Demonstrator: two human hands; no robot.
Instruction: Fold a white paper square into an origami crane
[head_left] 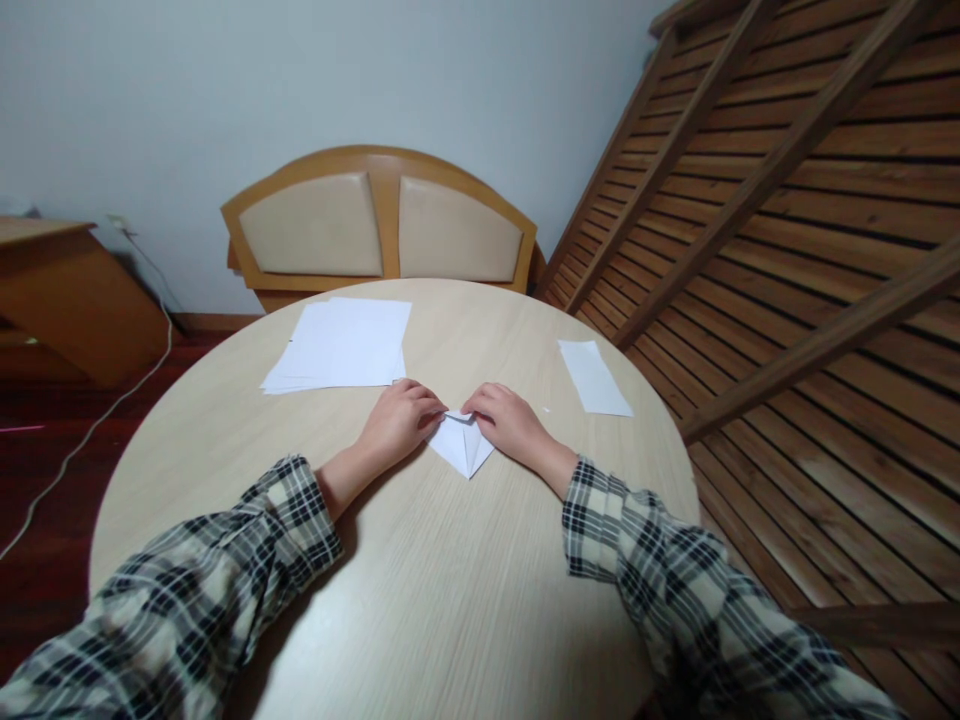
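Note:
A small white folded paper [462, 447], shaped like a downward-pointing triangle, lies on the round light-wood table [420, 590]. My left hand [401, 418] presses on its upper left edge with curled fingers. My right hand [506, 420] pinches its upper right edge, fingertips almost meeting those of the left hand. Both arms wear plaid sleeves.
A stack of white sheets [341, 345] lies at the far left of the table. A narrow white paper strip [594, 377] lies at the far right. A padded wooden chair [382, 225] stands behind the table. Slatted wooden frames [787, 230] lean on the right. A cable [97, 420] runs across the floor on the left.

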